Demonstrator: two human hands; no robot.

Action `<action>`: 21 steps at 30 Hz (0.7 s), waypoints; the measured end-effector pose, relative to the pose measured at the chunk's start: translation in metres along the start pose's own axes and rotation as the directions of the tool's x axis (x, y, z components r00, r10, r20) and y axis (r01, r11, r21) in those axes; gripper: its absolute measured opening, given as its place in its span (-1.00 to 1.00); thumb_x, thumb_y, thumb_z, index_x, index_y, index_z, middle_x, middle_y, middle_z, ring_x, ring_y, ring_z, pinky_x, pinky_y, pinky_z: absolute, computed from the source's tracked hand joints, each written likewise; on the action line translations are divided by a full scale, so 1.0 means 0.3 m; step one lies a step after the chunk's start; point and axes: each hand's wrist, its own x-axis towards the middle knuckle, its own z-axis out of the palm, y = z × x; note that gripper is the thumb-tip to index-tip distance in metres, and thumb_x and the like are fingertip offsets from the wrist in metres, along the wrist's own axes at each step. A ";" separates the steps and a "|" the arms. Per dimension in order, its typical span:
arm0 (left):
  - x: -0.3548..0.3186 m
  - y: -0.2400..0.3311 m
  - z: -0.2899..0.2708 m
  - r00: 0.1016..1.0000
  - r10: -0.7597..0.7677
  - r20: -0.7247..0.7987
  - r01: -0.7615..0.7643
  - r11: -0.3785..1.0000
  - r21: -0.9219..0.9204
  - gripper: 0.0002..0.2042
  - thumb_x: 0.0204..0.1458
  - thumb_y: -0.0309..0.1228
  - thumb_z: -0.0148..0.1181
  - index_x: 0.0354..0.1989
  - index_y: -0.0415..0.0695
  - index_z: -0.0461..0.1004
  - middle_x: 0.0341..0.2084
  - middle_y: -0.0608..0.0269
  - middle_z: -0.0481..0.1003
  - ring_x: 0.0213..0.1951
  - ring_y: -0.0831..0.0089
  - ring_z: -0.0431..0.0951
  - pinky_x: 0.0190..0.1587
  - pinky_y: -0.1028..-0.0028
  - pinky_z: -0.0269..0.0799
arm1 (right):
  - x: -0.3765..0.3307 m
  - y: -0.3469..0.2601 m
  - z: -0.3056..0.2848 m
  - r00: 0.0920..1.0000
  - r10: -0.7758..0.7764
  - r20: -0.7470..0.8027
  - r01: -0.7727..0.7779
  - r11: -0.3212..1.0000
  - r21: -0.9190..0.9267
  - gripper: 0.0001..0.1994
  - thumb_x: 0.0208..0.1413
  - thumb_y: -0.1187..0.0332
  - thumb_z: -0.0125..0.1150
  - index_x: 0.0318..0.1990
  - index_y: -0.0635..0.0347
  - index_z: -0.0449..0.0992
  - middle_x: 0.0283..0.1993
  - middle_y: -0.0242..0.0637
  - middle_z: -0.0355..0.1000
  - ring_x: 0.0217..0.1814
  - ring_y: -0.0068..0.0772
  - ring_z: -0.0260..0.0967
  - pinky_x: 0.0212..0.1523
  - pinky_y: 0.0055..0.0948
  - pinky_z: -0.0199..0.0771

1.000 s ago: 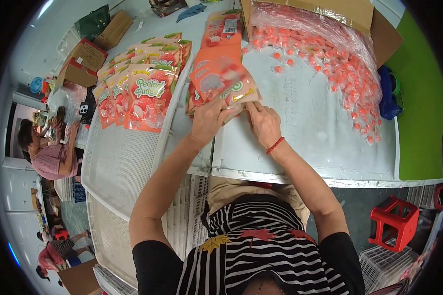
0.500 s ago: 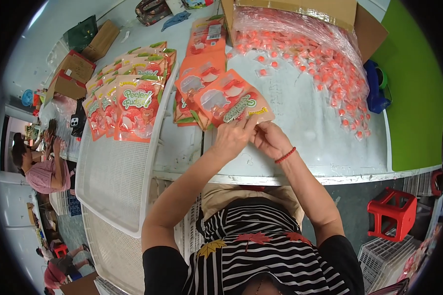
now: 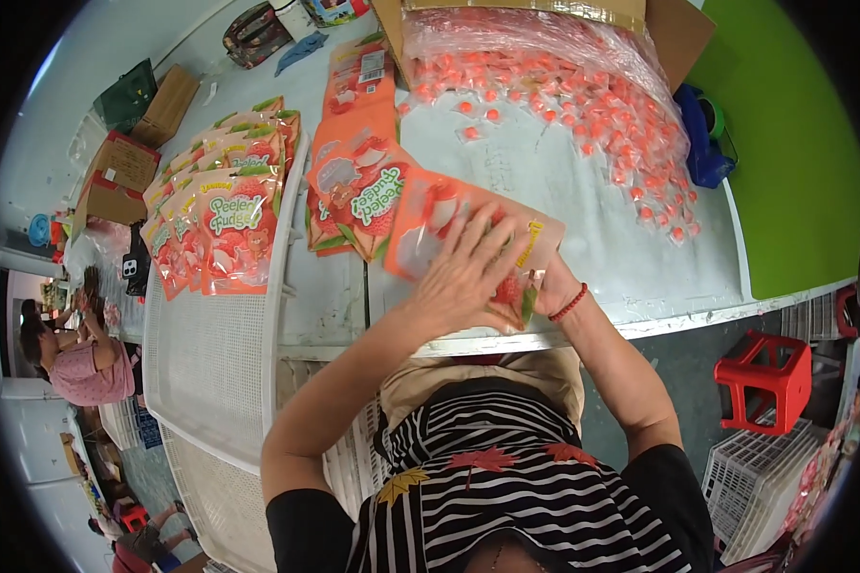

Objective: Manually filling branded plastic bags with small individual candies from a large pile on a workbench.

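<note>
An orange-and-pink candy pouch (image 3: 428, 212) with a clear window lies tilted near the table's front edge. My left hand (image 3: 466, 267) rests flat across its front, fingers stretched out and slightly apart. At the pouch's right end, my right hand (image 3: 557, 285) grips it from the side and below, its fingertips hidden behind the pouch. Just to the left, more flat pouches (image 3: 351, 162) lie overlapping in a stack, partly under the held pouch's corner. Many individually wrapped red candies (image 3: 631, 143) spill over the table at the far right.
A cardboard box (image 3: 674, 38) lined with plastic film stands behind the candies. Left of me, rows of pouches (image 3: 234, 224) fill the far part of a white mesh tray (image 3: 210, 344). A blue tape dispenser (image 3: 702, 143) sits at right. A red stool (image 3: 764, 382) is on the floor.
The pouch has come nearer and right, away from the stack, and turned. My left hand has gone from pinching its edge to lying flat over it. My view has shifted slightly.
</note>
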 end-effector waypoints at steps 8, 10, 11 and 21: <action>0.018 0.000 -0.033 0.997 0.074 0.010 -0.075 0.993 0.087 0.07 -0.63 -0.01 0.50 0.18 -0.27 0.16 0.23 -0.12 0.05 0.23 -0.12 0.07 0.18 -0.08 -0.02 | -0.014 0.042 0.048 0.941 0.007 -0.337 -0.157 0.895 -0.418 -0.60 0.20 0.08 0.07 0.10 0.06 0.30 -0.02 -0.32 0.41 -0.03 -0.44 0.41 -0.18 -0.28 0.58; 0.036 -0.010 -0.006 0.999 -0.011 0.042 0.013 1.000 -0.026 0.09 -0.62 -0.04 0.51 0.21 -0.26 0.13 0.22 -0.12 0.08 0.19 -0.12 0.13 0.16 -0.02 0.03 | -0.049 0.009 0.076 0.944 -0.027 -0.329 -0.154 0.845 -0.512 -0.62 0.19 0.10 0.09 0.07 0.06 0.31 -0.06 -0.35 0.42 -0.05 -0.46 0.42 -0.19 -0.28 0.58; 0.043 0.001 -0.002 0.999 0.003 0.042 -0.002 0.999 -0.033 0.09 -0.62 -0.04 0.51 0.21 -0.26 0.13 0.22 -0.12 0.08 0.19 -0.12 0.13 0.16 -0.02 0.03 | -0.071 0.015 0.094 0.957 -0.051 -0.287 -0.105 0.857 -0.504 -0.67 0.18 0.16 0.10 0.02 0.09 0.34 -0.10 -0.34 0.43 -0.09 -0.49 0.42 -0.25 -0.31 0.56; 0.113 0.124 0.084 0.927 -0.372 0.041 0.369 0.927 0.072 -0.10 -0.33 -0.23 0.46 0.24 -0.19 0.10 -0.18 -0.01 0.40 -0.15 0.04 0.42 -0.07 0.17 0.29 | -0.206 -0.280 0.097 0.994 -0.048 -0.095 -0.095 0.010 -0.995 -0.79 0.18 0.31 0.03 -0.25 0.29 0.49 -0.32 -0.25 0.49 -0.26 -0.55 0.43 -0.24 -0.44 0.42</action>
